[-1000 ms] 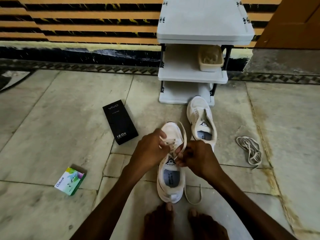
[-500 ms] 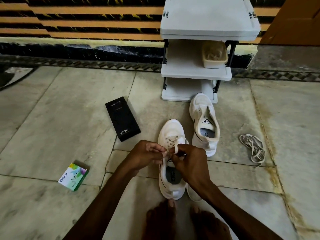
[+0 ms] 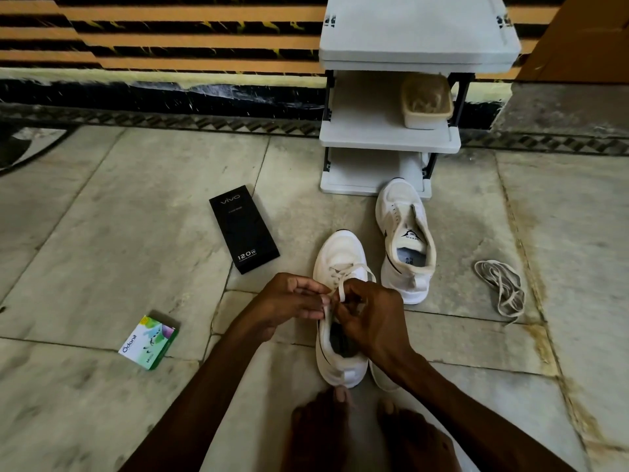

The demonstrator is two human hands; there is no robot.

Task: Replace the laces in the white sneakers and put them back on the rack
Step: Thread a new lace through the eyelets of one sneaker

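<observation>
Landmark: a white three-tier shoe rack (image 3: 418,39) stands against the striped wall at the top of the head view; every place below is given from it.
Near sneaker (image 3: 340,253): white, on the stone floor (image 3: 102,233) straight out in front of the rack and well apart from it. Its toe points at the rack and its heel lies just beside the person's bare feet (image 3: 320,427).
Lace (image 3: 340,291): cream and flat, crossed through the eyelets nearest the toe, then rising into both hands.
Left hand (image 3: 289,301): fingers curled, their tips pinching the lace at the sneaker's left side.
Right hand (image 3: 371,315): fingers curled over the sneaker's opening, pinching the same lace; a loop of it arches over the knuckles.
Second sneaker (image 3: 401,206): white, unlaced, tongue open. Its toe is at the right end of the rack's bottom shelf; touching or just short cannot be told.
Loose lace bundle (image 3: 502,289): on the floor, out from the rack and off to its right.
Beige tub (image 3: 427,103): on the rack's middle shelf, right side.
Black vivo box (image 3: 243,229): flat on the floor, out from the rack and to its left.
Odonil box (image 3: 148,342): farther left and farther out from the rack.
</observation>
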